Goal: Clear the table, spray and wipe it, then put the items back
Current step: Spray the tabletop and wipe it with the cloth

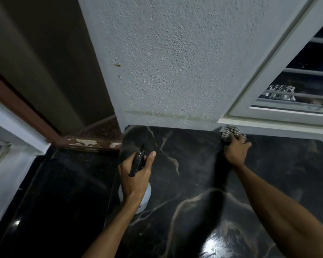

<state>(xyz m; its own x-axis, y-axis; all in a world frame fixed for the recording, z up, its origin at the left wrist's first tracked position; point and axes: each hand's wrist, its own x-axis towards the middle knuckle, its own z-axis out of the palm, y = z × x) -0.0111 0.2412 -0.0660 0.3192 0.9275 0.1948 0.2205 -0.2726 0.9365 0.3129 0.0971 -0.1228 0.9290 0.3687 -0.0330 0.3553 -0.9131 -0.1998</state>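
The left hand [136, 175] is wrapped tight around a spray bottle [138, 183], black nozzle pointing toward the textured wall [175, 62], its white body showing under the palm, held over the near-left part of the dark marbled table [194, 174]. The right hand [235, 151] presses down, fingers closed over a patterned cloth [228, 133], at the table's far edge, right against the wall and just below the window frame [268, 81].

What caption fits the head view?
Left hand holds spray bottle while right hand wipes marble table with cloth.
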